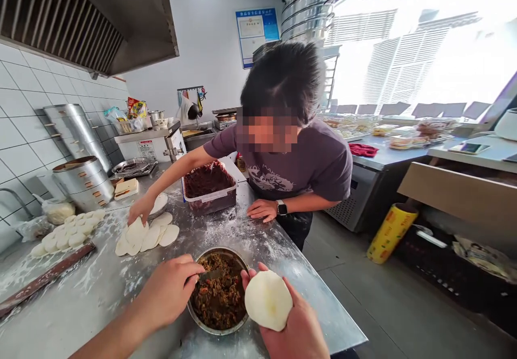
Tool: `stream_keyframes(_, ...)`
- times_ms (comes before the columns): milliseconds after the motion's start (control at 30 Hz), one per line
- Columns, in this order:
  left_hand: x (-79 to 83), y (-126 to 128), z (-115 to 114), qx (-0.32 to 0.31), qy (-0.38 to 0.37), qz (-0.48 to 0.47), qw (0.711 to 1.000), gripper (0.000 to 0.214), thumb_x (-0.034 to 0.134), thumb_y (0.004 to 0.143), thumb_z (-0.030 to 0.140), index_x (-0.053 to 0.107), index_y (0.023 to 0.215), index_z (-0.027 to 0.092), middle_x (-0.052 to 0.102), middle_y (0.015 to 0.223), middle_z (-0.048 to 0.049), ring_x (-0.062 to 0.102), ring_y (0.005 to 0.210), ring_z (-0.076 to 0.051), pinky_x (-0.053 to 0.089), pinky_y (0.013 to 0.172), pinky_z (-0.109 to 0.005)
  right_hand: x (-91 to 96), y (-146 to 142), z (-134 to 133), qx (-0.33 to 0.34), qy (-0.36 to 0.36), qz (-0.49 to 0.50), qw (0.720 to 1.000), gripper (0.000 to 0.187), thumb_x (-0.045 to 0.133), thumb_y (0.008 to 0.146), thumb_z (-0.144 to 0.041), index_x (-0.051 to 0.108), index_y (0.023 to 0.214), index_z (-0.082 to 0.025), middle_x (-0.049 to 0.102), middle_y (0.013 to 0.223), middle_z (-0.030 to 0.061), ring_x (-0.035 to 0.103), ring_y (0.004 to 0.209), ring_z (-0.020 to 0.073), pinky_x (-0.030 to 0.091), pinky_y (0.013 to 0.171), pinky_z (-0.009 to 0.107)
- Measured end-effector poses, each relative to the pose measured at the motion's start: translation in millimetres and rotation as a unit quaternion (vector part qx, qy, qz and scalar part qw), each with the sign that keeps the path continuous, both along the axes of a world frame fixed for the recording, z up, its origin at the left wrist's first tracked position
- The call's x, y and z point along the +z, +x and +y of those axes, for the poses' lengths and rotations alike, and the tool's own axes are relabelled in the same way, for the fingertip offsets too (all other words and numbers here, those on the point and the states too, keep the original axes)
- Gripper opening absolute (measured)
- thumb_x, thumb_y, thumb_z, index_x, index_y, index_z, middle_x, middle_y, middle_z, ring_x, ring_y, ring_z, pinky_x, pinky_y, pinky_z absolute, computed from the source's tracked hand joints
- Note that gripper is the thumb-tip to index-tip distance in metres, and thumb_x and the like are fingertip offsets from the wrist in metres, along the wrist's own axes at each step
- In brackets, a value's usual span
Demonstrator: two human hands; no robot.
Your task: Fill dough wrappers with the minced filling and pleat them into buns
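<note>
My left hand [172, 290] is closed round the end of a thin, flat filling spatula [213, 275], whose blade rests in the dark, chopped filling [220, 305]. That filling sits in a round metal bowl [218, 331] at the near edge of the worktop. Just right of the bowl, my right hand [297, 324] cups a round, flat dough wrapper [268, 299] on its palm and fingers. The wrapper carries only a faint yellowish smear. Beyond the bowl, more flat wrappers [151, 236] overlap on the floured metal table [161, 262].
Opposite me a co-worker [299, 170] leans in, one hand [141, 209] at the wrappers. A tub of dark red paste [212, 200] stands before them. Dough pieces [70, 233], a rolling pin [48, 278] and metal steamers [83, 178] are on the left.
</note>
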State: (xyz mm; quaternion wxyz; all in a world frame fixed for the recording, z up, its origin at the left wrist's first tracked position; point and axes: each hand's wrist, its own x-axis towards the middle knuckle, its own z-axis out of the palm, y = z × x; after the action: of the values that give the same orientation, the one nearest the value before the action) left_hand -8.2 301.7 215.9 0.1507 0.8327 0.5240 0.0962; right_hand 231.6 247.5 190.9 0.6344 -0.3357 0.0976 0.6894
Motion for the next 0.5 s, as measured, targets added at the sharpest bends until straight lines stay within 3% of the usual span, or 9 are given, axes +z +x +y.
stream_keyframes(67, -0.2, 0.2, -5.9, -0.01, 0.049, 0.078, 0.996, 0.041, 0.035, 0.102, 0.021, 0.07, 0.12, 0.032, 0.069, 0.105, -0.0028, 0.067, 0.085, -0.017, 0.045, 0.075, -0.032, -6.8, 7.0, -5.9, 0.004, -0.023, 0.021, 1.0, 0.038, 0.056, 0.093, -0.03, 0.064, 0.127, -0.015, 0.083, 0.1, 0.0145, 0.079, 0.094, 0.0276, 0.064, 0.083, 0.04)
stream_keyframes(167, -2.3, -0.7, -12.6, -0.016, 0.073, 0.154, 0.985, 0.039, 0.033, 0.102, 0.019, 0.069, 0.114, 0.029, 0.066, 0.101, -0.0028, 0.066, 0.074, -0.017, 0.042, 0.065, -0.033, -22.4, 14.5, -15.9, 0.014, -0.042, 0.034, 0.998, 0.032, 0.061, 0.089, -0.025, 0.068, 0.118, -0.012, 0.083, 0.1, 0.0154, 0.079, 0.091, 0.0274, 0.065, 0.078, 0.038)
stream_keyframes(333, -2.1, 7.3, -26.3, -0.031, 0.052, 0.153, 0.986, 0.035, 0.035, 0.099, 0.016, 0.068, 0.102, 0.029, 0.067, 0.099, -0.0013, 0.066, 0.075, -0.018, 0.041, 0.064, -0.034, -43.1, 13.3, -27.0, 0.041, -0.036, 0.054, 0.997, 0.028, 0.064, 0.085, -0.021, 0.071, 0.109, -0.007, 0.082, 0.099, 0.0201, 0.079, 0.091, 0.0319, 0.067, 0.076, 0.04)
stream_keyframes(500, 1.2, 25.3, -28.5, -0.061, 0.003, 0.126, 0.99, 0.033, 0.038, 0.095, 0.019, 0.07, 0.094, 0.025, 0.071, 0.098, -0.0052, 0.067, 0.078, -0.021, 0.041, 0.069, -0.036, -46.2, 7.9, -30.7, 0.049, -0.032, 0.072, 0.996, 0.032, 0.064, 0.086, -0.023, 0.069, 0.113, -0.006, 0.082, 0.1, 0.0216, 0.079, 0.091, 0.0307, 0.066, 0.076, 0.038)
